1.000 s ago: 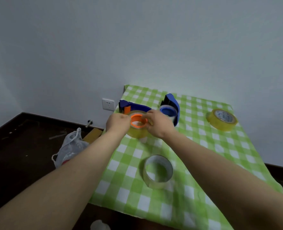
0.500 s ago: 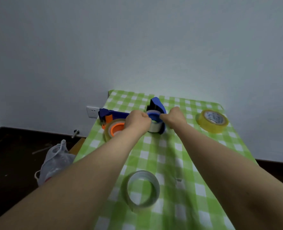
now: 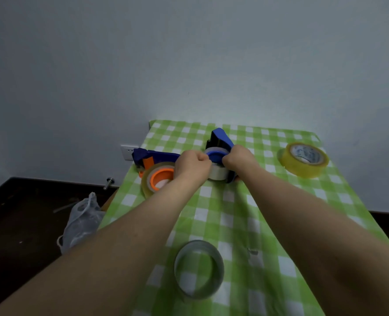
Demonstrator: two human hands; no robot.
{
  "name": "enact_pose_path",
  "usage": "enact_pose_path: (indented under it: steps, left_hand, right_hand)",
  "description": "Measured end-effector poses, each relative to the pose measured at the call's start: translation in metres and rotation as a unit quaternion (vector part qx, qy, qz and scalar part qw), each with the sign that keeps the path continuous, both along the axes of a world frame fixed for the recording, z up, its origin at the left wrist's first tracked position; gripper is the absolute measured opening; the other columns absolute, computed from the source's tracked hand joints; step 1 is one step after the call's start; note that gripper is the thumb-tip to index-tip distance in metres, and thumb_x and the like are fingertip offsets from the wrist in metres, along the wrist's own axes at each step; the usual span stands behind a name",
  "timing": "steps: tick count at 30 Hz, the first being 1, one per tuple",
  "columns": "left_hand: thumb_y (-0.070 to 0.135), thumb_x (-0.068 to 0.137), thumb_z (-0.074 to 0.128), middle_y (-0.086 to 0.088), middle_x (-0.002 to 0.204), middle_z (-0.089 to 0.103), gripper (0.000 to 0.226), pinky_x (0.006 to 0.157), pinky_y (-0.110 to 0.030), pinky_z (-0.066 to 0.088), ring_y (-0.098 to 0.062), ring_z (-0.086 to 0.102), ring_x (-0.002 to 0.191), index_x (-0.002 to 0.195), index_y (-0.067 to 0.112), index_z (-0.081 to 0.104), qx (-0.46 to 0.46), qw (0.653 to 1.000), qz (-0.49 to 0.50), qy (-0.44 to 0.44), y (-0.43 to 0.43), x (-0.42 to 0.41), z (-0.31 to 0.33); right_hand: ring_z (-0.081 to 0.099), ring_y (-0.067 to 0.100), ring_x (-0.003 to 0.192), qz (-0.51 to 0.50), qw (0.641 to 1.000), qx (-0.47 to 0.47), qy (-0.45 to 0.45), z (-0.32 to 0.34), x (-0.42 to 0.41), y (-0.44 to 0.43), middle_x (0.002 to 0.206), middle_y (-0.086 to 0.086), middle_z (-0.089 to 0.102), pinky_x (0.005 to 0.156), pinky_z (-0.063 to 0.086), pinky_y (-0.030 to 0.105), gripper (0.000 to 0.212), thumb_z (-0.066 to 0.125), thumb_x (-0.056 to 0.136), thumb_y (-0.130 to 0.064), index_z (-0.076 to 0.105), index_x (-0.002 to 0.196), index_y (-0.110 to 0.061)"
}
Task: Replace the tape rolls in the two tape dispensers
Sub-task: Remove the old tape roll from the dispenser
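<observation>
A blue tape dispenser (image 3: 221,139) lies at the table's far middle with a pale, nearly spent roll (image 3: 217,173) on its blue hub. My left hand (image 3: 192,166) grips that roll from the left, fingers curled. My right hand (image 3: 239,159) grips the dispenser and hub from the right. A second blue dispenser (image 3: 153,156) lies at the far left with a yellowish roll (image 3: 148,181) on its orange hub. A full yellow roll (image 3: 303,159) sits far right. An empty clear ring (image 3: 199,269) lies near me.
The table wears a green and white checked cloth (image 3: 246,213), with its left edge beside my left forearm. A white plastic bag (image 3: 79,221) lies on the dark floor to the left. A wall socket (image 3: 127,151) sits behind the left dispenser.
Both hands left the orange-hubbed roll, which now rests at the far left, and moved right onto the other dispenser, closing round its roll and hub.
</observation>
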State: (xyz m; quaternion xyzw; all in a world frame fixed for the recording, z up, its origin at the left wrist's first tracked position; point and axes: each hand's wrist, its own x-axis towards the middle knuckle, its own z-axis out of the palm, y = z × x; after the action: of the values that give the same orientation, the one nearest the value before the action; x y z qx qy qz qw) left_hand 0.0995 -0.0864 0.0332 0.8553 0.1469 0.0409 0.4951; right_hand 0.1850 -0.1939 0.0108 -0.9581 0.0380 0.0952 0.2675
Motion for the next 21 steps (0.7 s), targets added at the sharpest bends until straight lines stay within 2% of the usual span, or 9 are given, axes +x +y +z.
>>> enact_pose_path:
  steps: [4,7,9,12,14,17,21]
  left_hand:
    - [0.014,0.091,0.048,-0.008,0.096,0.065,0.025,0.089,-0.036,0.050,-0.026,0.061,0.096,0.104,0.010,0.069,-0.010,1.000,0.007,0.000,-0.001,-0.013,0.010]
    - [0.013,0.090,0.049,-0.013,0.091,0.066,0.018,0.089,-0.039,0.050,-0.029,0.062,0.093,0.090,0.011,0.067,-0.015,1.000,-0.001,-0.003,-0.009,-0.032,0.015]
    - [0.013,0.090,0.050,-0.016,0.094,0.069,0.021,0.085,-0.038,0.050,-0.031,0.063,0.092,0.095,0.009,0.070,-0.020,1.000,-0.005,-0.005,-0.018,-0.047,0.017]
    - [0.013,0.089,0.049,-0.011,0.083,0.061,0.014,0.076,-0.037,0.050,-0.024,0.055,0.078,0.079,0.016,0.059,-0.023,0.999,-0.024,-0.002,-0.032,-0.071,0.019]
    - [0.011,0.086,0.048,-0.006,0.081,0.055,0.014,0.071,-0.034,0.048,-0.021,0.050,0.075,0.074,0.019,0.051,-0.035,0.999,-0.028,0.004,-0.043,-0.088,0.016]
    - [0.009,0.081,0.048,-0.004,0.080,0.052,0.017,0.069,-0.032,0.044,-0.020,0.046,0.073,0.069,0.022,0.047,-0.062,0.997,-0.032,0.017,-0.061,-0.115,0.007]
    - [0.007,0.077,0.049,-0.006,0.065,0.045,0.022,0.063,-0.028,0.034,-0.020,0.038,0.067,0.058,0.019,0.045,-0.082,0.995,-0.038,0.037,-0.083,-0.151,-0.008]
  right_hand:
    - [0.066,0.037,0.077,-0.010,1.000,0.020,-0.013,0.008,-0.020,-0.024,0.070,0.010,0.052,0.074,0.059,0.046,0.009,0.043,0.083,-0.008,0.048,0.090,-0.005]
    - [0.069,0.038,0.074,-0.015,1.000,0.018,-0.019,0.020,-0.044,-0.049,0.069,0.011,0.055,0.074,0.059,0.048,0.011,0.044,0.081,-0.008,0.050,0.090,-0.004]
    - [0.070,0.037,0.070,-0.020,0.999,0.016,-0.020,0.029,-0.065,-0.067,0.066,0.012,0.059,0.072,0.059,0.049,0.011,0.044,0.079,-0.008,0.050,0.088,-0.004]
    - [0.070,0.038,0.065,-0.025,0.999,0.028,-0.021,0.040,-0.101,-0.092,0.066,0.018,0.064,0.068,0.060,0.047,0.015,0.045,0.078,-0.008,0.054,0.090,-0.003]
    - [0.070,0.037,0.063,-0.025,0.999,0.026,-0.018,0.045,-0.127,-0.106,0.063,0.017,0.065,0.067,0.060,0.045,0.009,0.045,0.080,-0.008,0.052,0.086,-0.005]
    - [0.070,0.035,0.063,-0.027,0.999,0.015,-0.022,0.049,-0.166,-0.122,0.063,0.014,0.064,0.068,0.060,0.045,0.001,0.046,0.079,-0.010,0.048,0.078,-0.010]
    - [0.067,0.031,0.057,-0.023,1.000,-0.002,-0.012,0.049,-0.209,-0.137,0.065,0.014,0.068,0.066,0.058,0.040,0.004,0.045,0.079,-0.011,0.046,0.076,-0.012]
